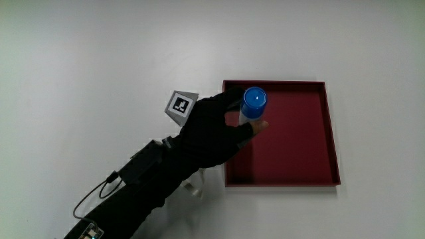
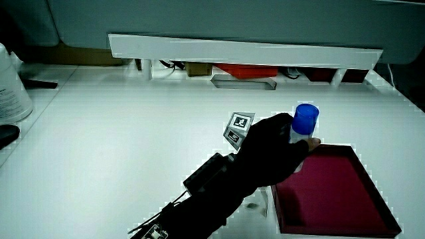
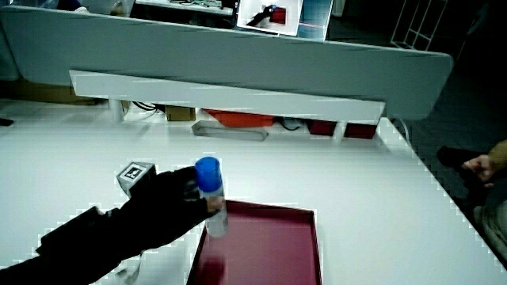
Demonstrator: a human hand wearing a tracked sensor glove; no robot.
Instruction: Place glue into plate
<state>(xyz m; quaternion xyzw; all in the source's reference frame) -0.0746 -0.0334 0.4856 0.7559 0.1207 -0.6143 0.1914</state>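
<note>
— Blue-capped and white-bodied: how many glue sticks do you see?

— One glue stick (image 1: 253, 105), upright. Your hand (image 1: 212, 133) has its fingers (image 1: 257, 125) wrapped around the body, holding it over the plate's corner nearest your wrist.

— Is it touching the plate?

— You cannot tell from above. In a side view the glue stick (image 3: 211, 202) reaches down to the plate's rim (image 3: 261, 207), contact unclear.

— How many plates?

— One: a square dark red tray (image 1: 295, 133) with raised walls, lying flat on the white tabletop (image 1: 99, 53). Nothing else lies in it.

— And on your glove?

— One patterned cube (image 1: 180, 105), on the back of your hand.
</note>
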